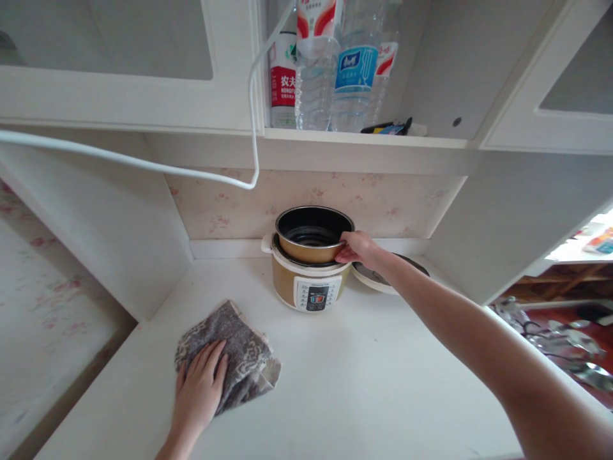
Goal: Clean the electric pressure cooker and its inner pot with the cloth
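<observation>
My right hand [357, 248] grips the rim of a gold inner pot [301, 251] with a black inside, thumb over the edge and fingers beneath. The pot sits raised and slightly tilted at the mouth of a white and gold rice cooker [282, 278], whose control panel faces me. Behind my right forearm lies the cooker's round lid [376, 281], partly hidden. On the left, my left hand [204, 383] rests flat with its fingers stretched over a grey patterned cloth [239, 348] on the white counter.
Above the white counter [354, 383] is a shelf [440, 142] holding several plastic bottles [357, 73]. A white cable [205, 176] hangs across the upper left. Side panels [522, 211] bound the counter. Metal utensils [565, 351] show at the far right.
</observation>
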### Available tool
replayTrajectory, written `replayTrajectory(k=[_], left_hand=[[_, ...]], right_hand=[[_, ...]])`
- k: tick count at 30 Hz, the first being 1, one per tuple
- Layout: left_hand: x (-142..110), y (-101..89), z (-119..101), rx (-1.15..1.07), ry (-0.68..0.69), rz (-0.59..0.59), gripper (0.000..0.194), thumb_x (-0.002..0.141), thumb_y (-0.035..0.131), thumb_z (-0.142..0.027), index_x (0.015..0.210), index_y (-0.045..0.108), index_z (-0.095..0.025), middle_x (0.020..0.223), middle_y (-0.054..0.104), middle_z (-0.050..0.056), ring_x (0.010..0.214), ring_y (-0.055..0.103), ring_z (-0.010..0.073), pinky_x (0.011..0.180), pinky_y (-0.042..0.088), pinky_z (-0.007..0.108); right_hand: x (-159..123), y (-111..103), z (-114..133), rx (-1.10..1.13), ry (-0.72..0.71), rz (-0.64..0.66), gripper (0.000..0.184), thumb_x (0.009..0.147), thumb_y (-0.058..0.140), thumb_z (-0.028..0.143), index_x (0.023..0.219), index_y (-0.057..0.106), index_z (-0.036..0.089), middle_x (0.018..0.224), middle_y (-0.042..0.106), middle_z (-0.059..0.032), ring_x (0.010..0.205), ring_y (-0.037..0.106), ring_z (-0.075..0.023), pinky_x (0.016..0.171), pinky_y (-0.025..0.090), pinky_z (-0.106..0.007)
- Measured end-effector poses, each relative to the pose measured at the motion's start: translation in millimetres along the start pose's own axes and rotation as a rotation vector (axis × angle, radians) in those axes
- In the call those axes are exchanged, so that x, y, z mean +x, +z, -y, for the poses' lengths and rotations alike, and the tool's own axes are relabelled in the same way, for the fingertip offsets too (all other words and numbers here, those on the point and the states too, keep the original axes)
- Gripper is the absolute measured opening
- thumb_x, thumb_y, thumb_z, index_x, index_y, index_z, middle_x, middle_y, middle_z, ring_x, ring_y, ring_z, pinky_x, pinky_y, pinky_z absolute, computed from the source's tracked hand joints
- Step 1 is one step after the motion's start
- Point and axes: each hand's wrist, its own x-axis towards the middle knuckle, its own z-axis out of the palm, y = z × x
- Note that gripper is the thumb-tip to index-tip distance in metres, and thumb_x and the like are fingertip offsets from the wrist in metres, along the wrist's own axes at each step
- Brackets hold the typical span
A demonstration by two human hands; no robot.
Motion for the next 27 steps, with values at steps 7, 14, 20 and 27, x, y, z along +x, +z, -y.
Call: replayTrajectory(k=[7,14,20,27], left_hand=[[1,1.6,2,-0.002,0.015,-0.007,0.044,0.091,0.035,-0.041,0.126,0.056,-0.022,0.126,0.060,0.008,0.117,0.052,0.0232,0.109,0.023,0.044],[1,3.2,2,0.010,0.013,0.001,0.044,0.091,0.035,-0.040,0.127,0.054,-0.023,0.127,0.059,0.007,0.117,0.051,0.0238,0.108,0.025,0.046],[1,6.9,6,0.017,0.022,0.003,0.044,0.091,0.035,-0.040,0.127,0.055,-0.024,0.126,0.059,0.007,0.116,0.053,0.0241,0.106,0.028,0.046],[2,7.5,5,0.024,0.011,0.016,0.046,0.090,0.033,-0.040,0.126,0.056,-0.022,0.126,0.059,0.008,0.116,0.052,0.0245,0.107,0.027,0.046]], right_hand=[[9,3,-10,-0.083,0.040,0.032,0.018,0.079,0.050,0.022,0.072,0.060,0.009,0.051,0.063,-0.0092,0.040,0.057,-0.0143,0.041,0.050,-0.022],[13,-5,-24,-0.160,-0.091,0.003,0.010,0.074,0.056,0.020,0.073,0.059,0.011,0.034,0.046,0.0032,0.026,0.038,-0.0086,0.028,0.024,-0.019],[-4,-32,-34,-0.157,-0.255,0.009,0.027,0.083,0.048,0.032,0.101,0.057,0.013,0.037,0.046,0.0065,0.026,0.033,-0.0088,0.030,0.019,-0.020],[-39,-105,-132,-0.026,-0.045,0.350,0.022,0.076,0.056,0.035,0.081,0.065,0.015,0.050,0.052,-0.0003,0.040,0.045,-0.0099,0.040,0.035,-0.021]])
